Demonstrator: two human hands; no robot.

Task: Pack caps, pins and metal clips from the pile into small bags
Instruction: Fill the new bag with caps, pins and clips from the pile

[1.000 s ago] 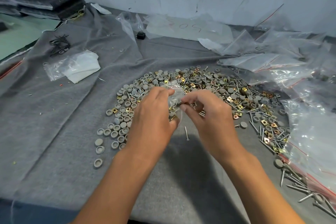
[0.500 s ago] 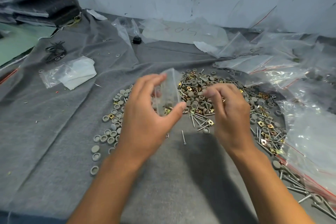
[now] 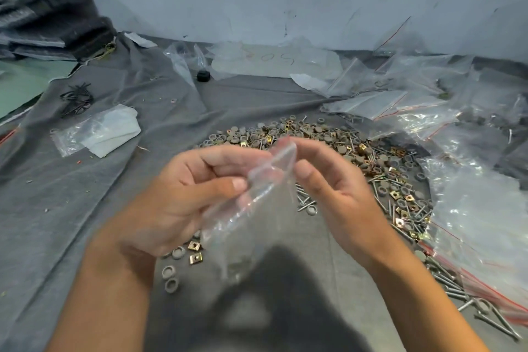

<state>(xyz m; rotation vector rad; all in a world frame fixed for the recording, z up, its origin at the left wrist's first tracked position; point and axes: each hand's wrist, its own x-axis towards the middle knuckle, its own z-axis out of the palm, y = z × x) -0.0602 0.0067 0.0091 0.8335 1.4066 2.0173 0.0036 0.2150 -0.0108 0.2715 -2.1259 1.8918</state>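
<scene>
We hold one small clear bag [image 3: 257,208] in the air, above the near edge of the pile [image 3: 343,157]. Our left hand [image 3: 183,197] pinches the bag near its upper edge: the thumb lies on the near face and the curled fingers are behind it. Our right hand [image 3: 337,194] takes the top corner of the bag between the bent forefinger and the thumb. So both hands are closed on the same bag, one at each side of its mouth. The bag hangs down and toward us between the two wrists. Its lower part is blurred, and we cannot tell what is inside.

The pile lies on a grey cloth [image 3: 85,208] behind and to the right of our hands. It has round grey caps [image 3: 320,130], small brass-coloured square metal clips [image 3: 400,194] and long thin pins [image 3: 305,200] mixed together. A few caps and two clips lie apart from the pile, just under our left wrist, near [image 3: 178,253].

At the right, many larger clear bags with red strips [image 3: 471,208] lie in a heap, partly over the pile's edge. On the left of the cloth there is a flat clear bag with white paper [image 3: 100,131], and beyond it a bundle of black wire ties [image 3: 77,98]. A small black object [image 3: 203,76] stands near the far wall.
</scene>
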